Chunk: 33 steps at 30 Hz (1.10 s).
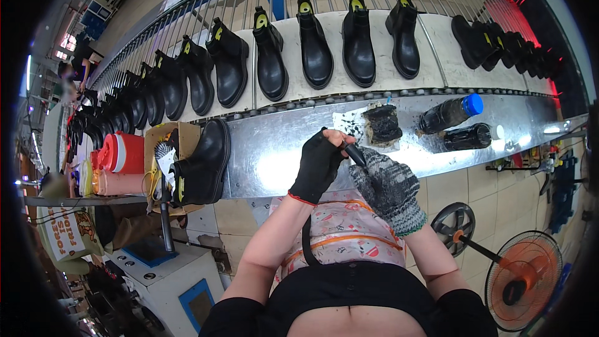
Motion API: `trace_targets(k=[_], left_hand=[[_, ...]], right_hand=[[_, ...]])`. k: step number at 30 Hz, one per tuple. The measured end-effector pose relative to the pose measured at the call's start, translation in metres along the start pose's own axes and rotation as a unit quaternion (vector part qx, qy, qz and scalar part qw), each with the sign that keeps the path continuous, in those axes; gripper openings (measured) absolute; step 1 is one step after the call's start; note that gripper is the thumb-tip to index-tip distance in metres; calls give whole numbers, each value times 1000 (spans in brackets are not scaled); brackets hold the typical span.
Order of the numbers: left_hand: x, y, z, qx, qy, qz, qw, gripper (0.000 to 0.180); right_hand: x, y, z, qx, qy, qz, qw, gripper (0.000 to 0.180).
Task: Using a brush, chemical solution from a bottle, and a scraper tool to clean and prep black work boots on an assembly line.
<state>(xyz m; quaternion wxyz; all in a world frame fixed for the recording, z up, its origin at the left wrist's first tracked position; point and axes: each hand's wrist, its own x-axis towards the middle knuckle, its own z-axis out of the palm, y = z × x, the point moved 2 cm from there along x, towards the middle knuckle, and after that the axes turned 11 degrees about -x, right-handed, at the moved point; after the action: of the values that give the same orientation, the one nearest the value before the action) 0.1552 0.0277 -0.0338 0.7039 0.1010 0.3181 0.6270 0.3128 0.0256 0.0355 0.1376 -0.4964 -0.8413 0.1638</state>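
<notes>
My left hand (317,165), in a black fingerless glove, pinches a small black tapered cylinder (355,153) between thumb and fingertips. The cylinder's lower end meets my right hand (388,190), which wears a thick grey knitted glove; its fingers are bent around that end, partly hidden. Just beyond both hands, a dark, stained sponge-like block (382,123) rests on a white sheet (350,126) with black smears. To the left, a black ankle boot (209,162) lies on the metal bench top (262,171), beside an open cardboard box (151,143).
A row of black boots (315,50) stands on the conveyor (430,37) behind the bench. Two dark bottles lie at right, one blue-capped (449,112), one white-capped (468,137). A red jug (121,153) is at left, an orange fan (521,281) at lower right.
</notes>
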Motion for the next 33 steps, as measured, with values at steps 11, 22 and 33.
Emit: trace_targets(k=[11,22,33], left_hand=[[9,-10,9,107,-32,11,994,30],[2,1,-63,-100,167,-55,979,35],[-16,-1,-105,-150,220,-59,962,36]], right_hand=[[5,21,64,585,-123,225,770,27],[124,85,-113,-110,98,-55,988,44],[333,245,-41,-149,-49,300,941,73]])
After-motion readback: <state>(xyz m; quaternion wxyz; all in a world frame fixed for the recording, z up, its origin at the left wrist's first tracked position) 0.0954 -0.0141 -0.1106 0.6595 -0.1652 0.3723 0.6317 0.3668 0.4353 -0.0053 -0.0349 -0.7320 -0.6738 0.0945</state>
